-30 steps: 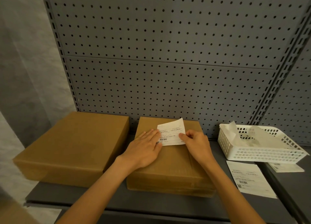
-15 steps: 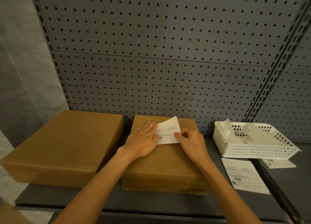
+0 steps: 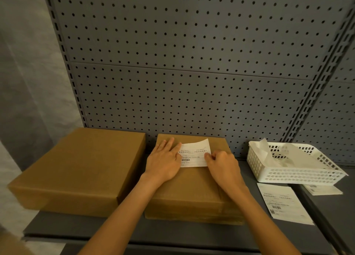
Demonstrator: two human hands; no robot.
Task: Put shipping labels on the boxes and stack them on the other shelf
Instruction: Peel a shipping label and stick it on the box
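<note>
Showing barcode, unreadable print: label [image 3: 194,155] under left hand [image 3: 163,160].

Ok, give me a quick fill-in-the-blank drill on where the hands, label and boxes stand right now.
1. The left hand lies flat on the ____ edge of the shipping label.
2. The right hand pinches the label on the middle box, whose far right corner is ____ off the cardboard.
3. The left box carries ____ label.
4. A loose label sheet lies on the shelf in front of the white ____.

Missing words: left; lifted; no; basket
</note>
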